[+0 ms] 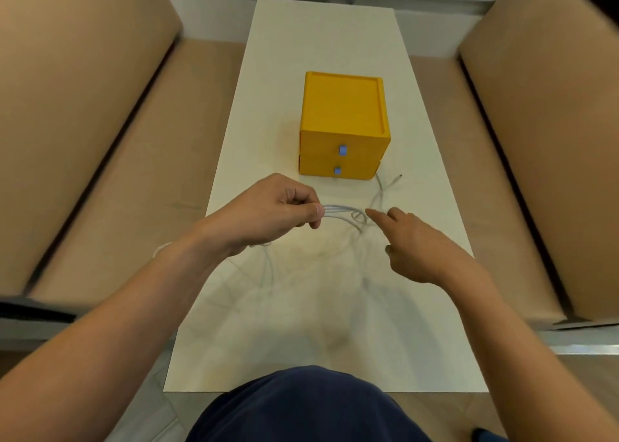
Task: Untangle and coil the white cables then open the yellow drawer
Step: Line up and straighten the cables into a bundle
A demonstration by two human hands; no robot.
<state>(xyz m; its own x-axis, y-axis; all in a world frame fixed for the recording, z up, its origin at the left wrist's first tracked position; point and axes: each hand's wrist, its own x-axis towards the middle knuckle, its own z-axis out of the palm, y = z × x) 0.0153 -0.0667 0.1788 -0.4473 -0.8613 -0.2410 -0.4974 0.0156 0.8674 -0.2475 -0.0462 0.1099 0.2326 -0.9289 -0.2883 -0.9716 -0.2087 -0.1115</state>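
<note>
Head view — left fingers [310, 212] pinch white cables [338, 209] running left-right; right fingers [375, 216] extended.

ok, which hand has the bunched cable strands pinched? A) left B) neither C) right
A: the left hand pinches the bunched white cables, while the right hand only points a straight index finger at the tangle.

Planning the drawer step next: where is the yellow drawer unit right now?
Head view: the yellow drawer unit stands midway along the white table, slightly right of centre, just beyond the left hand and right hand, with the white cables between them.
</note>
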